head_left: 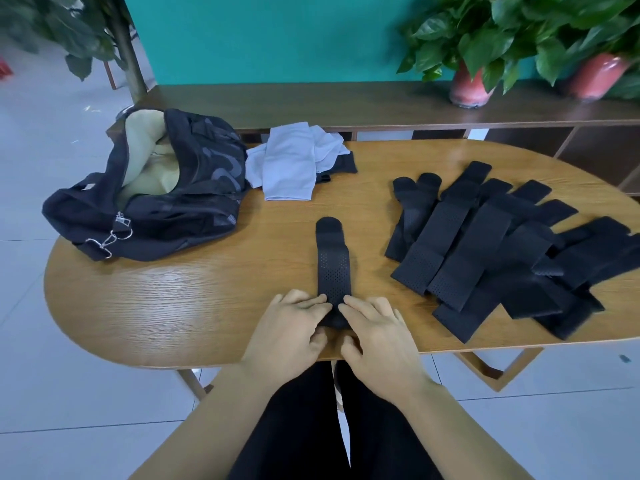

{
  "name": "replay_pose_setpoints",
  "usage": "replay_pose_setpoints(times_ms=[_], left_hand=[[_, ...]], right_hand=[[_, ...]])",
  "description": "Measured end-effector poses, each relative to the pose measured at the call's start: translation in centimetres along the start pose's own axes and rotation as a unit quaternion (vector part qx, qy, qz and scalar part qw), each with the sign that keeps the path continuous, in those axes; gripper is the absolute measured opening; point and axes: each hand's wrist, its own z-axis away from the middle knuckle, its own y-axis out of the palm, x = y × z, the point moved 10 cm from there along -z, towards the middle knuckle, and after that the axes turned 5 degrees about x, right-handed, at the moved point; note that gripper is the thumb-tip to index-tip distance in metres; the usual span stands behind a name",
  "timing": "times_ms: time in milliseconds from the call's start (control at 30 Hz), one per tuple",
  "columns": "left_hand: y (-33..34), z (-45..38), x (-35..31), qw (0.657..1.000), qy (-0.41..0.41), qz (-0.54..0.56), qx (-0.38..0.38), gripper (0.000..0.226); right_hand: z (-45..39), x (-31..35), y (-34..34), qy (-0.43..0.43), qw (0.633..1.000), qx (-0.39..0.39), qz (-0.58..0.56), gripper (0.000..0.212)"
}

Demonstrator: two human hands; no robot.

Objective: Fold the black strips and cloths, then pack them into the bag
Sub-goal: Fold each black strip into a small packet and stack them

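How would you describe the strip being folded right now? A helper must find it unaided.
On the oval wooden table, look at the near edge, centre. One black perforated strip lies alone, pointing away, its near end under both hands. The other strips overlap in a heap to the right.

no readable text, labels or numbers anywhere

oval wooden table (180, 306), grain running lengthwise. on it: one open black bag (194, 202) with pale lining, far left; a pile of light grey cloths (287, 168) over a black cloth (344, 164), just beside the bag; a single perforated black strip (333, 268) at the near middle; an overlapping heap of black strips (485, 251) on the right.
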Motion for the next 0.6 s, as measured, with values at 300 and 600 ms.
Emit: replay_pose_setpoints(times_ms=[300,600], left_hand=[[-0.8,0.9,1.7,0.969,-0.137,0.201,-0.049,0.010],[0.6,-1.6,4.2,0.952,-0.223,0.208,-0.037,0.020]], right_hand=[[-0.1,-3.0,0.2,0.154,0.957,-0.060,-0.239,0.037],[-2.2,-3.9,0.8,0.194,0.959,-0.061,-0.199,0.033]])
